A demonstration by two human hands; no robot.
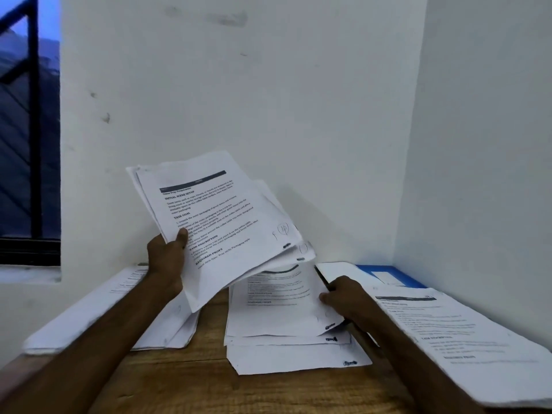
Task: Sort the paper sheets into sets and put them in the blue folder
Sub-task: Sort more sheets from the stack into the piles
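Observation:
My left hand [167, 258] grips a fanned bundle of printed sheets [221, 222], lifted and tilted above the table. My right hand [343, 297] pinches the right edge of the top sheet [277, 309] of the middle pile [286, 351], which curls up off that pile. A further pile of sheets [466, 342] lies on the right, partly covering the blue folder [385, 271] in the back right corner. One more pile [98, 315] lies on the left, beneath my left forearm.
The wooden table [185, 380] stands in a corner between white walls. A barred window [30, 130] is at the upper left. Bare wood shows at the front, between my forearms.

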